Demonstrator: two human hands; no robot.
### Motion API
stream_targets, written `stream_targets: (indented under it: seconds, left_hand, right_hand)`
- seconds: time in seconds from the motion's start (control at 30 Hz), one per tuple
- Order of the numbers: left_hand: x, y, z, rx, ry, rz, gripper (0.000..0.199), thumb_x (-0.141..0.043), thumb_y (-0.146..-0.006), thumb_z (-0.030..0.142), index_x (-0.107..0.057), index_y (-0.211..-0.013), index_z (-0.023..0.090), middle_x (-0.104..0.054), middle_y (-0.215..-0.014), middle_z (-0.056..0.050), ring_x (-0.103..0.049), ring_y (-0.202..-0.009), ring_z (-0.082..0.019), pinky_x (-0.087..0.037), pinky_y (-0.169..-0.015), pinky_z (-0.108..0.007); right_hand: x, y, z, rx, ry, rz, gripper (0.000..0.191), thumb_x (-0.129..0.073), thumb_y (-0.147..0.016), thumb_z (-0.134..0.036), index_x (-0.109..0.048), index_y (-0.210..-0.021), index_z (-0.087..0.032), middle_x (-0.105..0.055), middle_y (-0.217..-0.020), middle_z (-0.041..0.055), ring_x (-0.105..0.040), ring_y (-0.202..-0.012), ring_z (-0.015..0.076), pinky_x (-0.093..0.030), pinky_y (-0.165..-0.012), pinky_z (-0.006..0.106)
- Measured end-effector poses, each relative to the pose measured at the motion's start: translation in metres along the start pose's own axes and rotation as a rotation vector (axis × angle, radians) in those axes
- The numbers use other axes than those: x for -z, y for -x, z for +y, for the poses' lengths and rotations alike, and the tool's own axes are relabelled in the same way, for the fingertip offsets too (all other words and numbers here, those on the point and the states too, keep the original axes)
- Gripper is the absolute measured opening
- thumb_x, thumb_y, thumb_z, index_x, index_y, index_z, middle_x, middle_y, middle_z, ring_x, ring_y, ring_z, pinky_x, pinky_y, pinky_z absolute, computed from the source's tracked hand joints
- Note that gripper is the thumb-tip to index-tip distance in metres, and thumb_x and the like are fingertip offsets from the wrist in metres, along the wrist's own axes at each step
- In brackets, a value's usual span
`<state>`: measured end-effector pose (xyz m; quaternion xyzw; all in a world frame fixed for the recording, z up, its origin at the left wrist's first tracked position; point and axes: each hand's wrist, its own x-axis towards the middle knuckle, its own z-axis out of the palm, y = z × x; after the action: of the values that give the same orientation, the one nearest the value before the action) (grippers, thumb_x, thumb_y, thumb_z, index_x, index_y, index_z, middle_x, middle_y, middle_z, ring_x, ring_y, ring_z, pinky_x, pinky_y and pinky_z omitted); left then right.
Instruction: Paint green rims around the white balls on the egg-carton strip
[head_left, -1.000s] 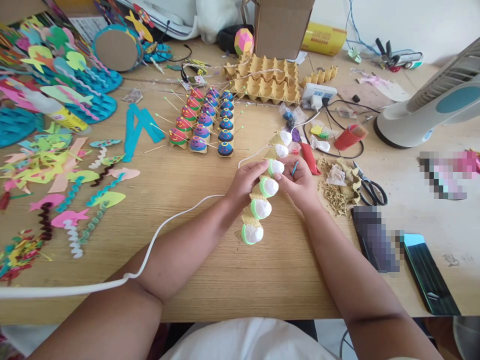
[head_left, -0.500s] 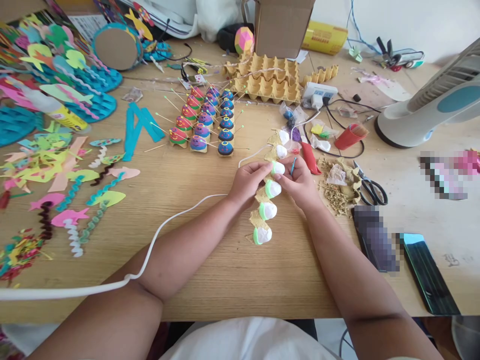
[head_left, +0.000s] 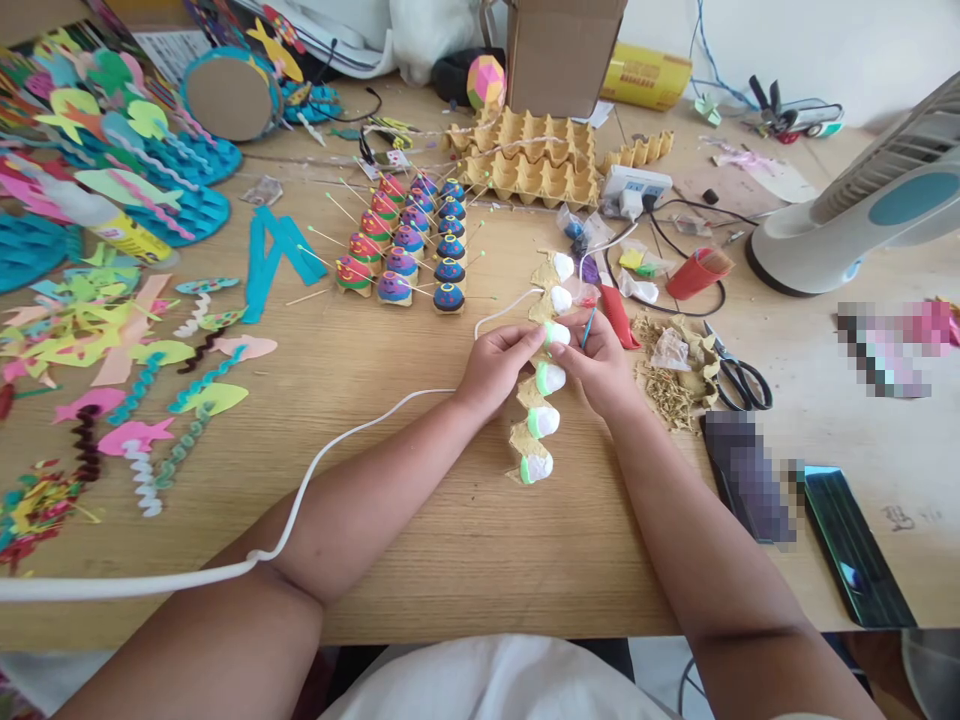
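Note:
Between my hands is an egg-carton strip [head_left: 523, 396], its row of bumps capped in white clay-like material [head_left: 544, 422]. Bright green bands edge the lower bumps, up to the one at my fingertips; the two farthest bumps show only white. My left hand [head_left: 493, 370] is closed on the strip's left side near the third bump from the far end. My right hand [head_left: 602, 366] is closed too, its thumb against that same bump. A thin blue stick-like tool [head_left: 589, 327] pokes out between its fingers.
Rows of painted egg-carton figures [head_left: 401, 262] with pins stand ahead. Carton trays [head_left: 551, 172], a power strip [head_left: 636, 186] and a fan [head_left: 840, 215] lie beyond. Scissors [head_left: 742, 375] and phones [head_left: 855, 550] are right; paper fish [head_left: 135, 437] left. A white cable [head_left: 330, 458] crosses my left arm.
The near end of the strip has swung slightly to the right, and its bumps have turned, showing less of the green bands. Both hands stay in nearly the same place.

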<state>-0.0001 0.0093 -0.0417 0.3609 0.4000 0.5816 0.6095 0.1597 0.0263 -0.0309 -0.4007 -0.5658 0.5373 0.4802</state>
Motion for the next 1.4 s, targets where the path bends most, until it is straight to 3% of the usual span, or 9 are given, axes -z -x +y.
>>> stream_targets:
  seconds: [0.3, 0.67, 0.93, 1.07, 1.17, 1.3, 1.4]
  left_hand:
    - [0.002, 0.003, 0.0, -0.061, -0.12, -0.033, 0.047, -0.087, -0.082, 0.067, -0.082, -0.083, 0.02, -0.069, -0.074, 0.0, -0.058, -0.068, -0.013, -0.044, -0.055, -0.023]
    - [-0.003, 0.009, 0.011, -0.108, -0.149, -0.035, 0.049, -0.089, -0.08, 0.067, -0.081, -0.077, 0.019, -0.059, -0.068, 0.001, -0.053, -0.066, -0.013, -0.047, -0.055, -0.023]
    - [-0.003, 0.008, 0.009, -0.084, -0.131, -0.03, 0.047, -0.091, -0.078, 0.065, -0.081, -0.077, 0.019, -0.066, -0.07, 0.0, -0.057, -0.067, -0.014, -0.046, -0.056, -0.025]
    - [-0.002, 0.004, 0.005, 0.006, -0.016, 0.01, 0.047, -0.092, -0.075, 0.065, -0.079, -0.077, 0.02, -0.064, -0.066, 0.002, -0.054, -0.063, -0.012, -0.043, -0.057, -0.025]
    - [-0.003, 0.002, 0.01, 0.076, 0.116, 0.0, 0.05, -0.096, -0.068, 0.066, -0.076, -0.074, 0.021, -0.064, -0.066, 0.002, -0.056, -0.062, -0.012, -0.046, -0.061, -0.027]
    - [-0.002, 0.001, 0.019, 0.148, 0.109, -0.084, 0.049, -0.091, -0.075, 0.071, -0.077, -0.082, 0.025, -0.069, -0.073, -0.001, -0.057, -0.062, -0.014, -0.047, -0.06, -0.03]
    - [0.0, 0.0, 0.019, 0.157, 0.08, -0.078, 0.052, -0.092, -0.07, 0.076, -0.075, -0.08, 0.028, -0.07, -0.072, -0.001, -0.059, -0.06, -0.016, -0.048, -0.059, -0.032]
  right_hand:
    - [-0.002, 0.0, 0.0, 0.012, 0.027, 0.033, 0.06, -0.095, -0.072, -0.069, -0.058, -0.099, -0.03, -0.048, -0.075, -0.0055, -0.04, -0.065, 0.013, -0.034, -0.056, 0.029]
    - [-0.003, 0.001, -0.005, -0.025, -0.015, 0.019, 0.061, -0.093, -0.073, -0.07, -0.056, -0.102, -0.031, -0.045, -0.074, -0.0067, -0.038, -0.062, 0.0124, -0.031, -0.055, 0.029]
    - [-0.006, 0.002, -0.006, 0.027, 0.029, 0.075, 0.056, -0.089, -0.078, -0.072, -0.057, -0.097, -0.029, -0.05, -0.078, -0.0045, -0.046, -0.069, 0.0134, -0.039, -0.063, 0.03]
    - [-0.005, 0.001, -0.007, 0.109, -0.006, 0.151, 0.053, -0.084, -0.082, -0.073, -0.06, -0.098, -0.028, -0.057, -0.087, -0.0024, -0.052, -0.076, 0.0142, -0.047, -0.073, 0.032]
    - [-0.001, 0.001, -0.005, 0.121, 0.013, 0.158, 0.053, -0.085, -0.081, -0.072, -0.064, -0.106, -0.031, -0.05, -0.075, -0.005, -0.044, -0.068, 0.0142, -0.04, -0.066, 0.031]
    - [0.0, 0.003, -0.004, 0.124, 0.114, 0.077, 0.059, -0.088, -0.079, -0.072, -0.067, -0.117, -0.032, -0.031, -0.064, -0.0094, -0.026, -0.059, 0.013, -0.022, -0.059, 0.032]
    - [-0.002, 0.005, -0.005, 0.135, 0.163, 0.049, 0.061, -0.089, -0.078, -0.071, -0.068, -0.119, -0.031, -0.028, -0.063, -0.0101, -0.022, -0.058, 0.012, -0.019, -0.059, 0.032]
